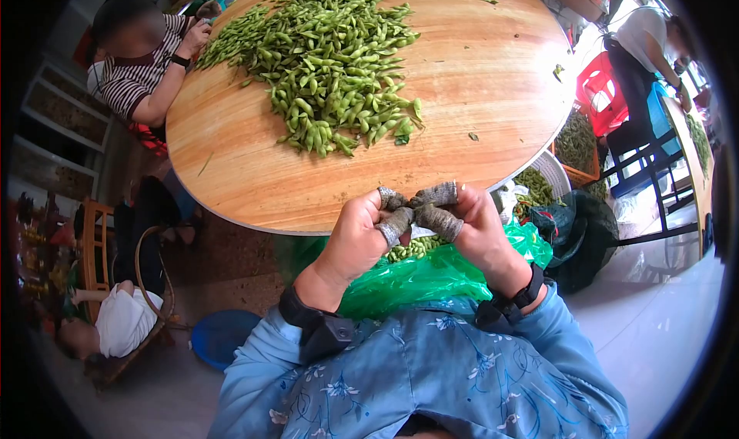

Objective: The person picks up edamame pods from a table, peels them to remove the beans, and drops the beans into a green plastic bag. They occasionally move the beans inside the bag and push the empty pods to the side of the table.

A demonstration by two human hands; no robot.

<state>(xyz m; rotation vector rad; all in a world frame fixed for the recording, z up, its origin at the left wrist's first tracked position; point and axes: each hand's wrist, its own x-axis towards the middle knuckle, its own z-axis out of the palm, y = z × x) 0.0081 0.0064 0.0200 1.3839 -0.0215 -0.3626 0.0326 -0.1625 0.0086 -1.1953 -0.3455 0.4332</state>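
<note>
My left hand (348,231) and my right hand (483,235) meet in front of me, just off the near edge of the round wooden table (462,93). Worn grey finger covers (439,222) wrap the thumb and forefinger of each. Both hands are closed in a pinch, fingertips together; whatever lies between them is too small and hidden to make out. Below them, shelled green beans (417,248) lie in a green plastic bag (416,285) over my lap. A large heap of green soybean pods (331,77) covers the table's middle and far left.
A person in a striped shirt (146,73) sits at the table's left; others are at the far side and right. Right of me are a basket of pods (535,185), an orange crate (577,173) and a dark bag (581,235). A blue basin (223,339) sits on the floor left.
</note>
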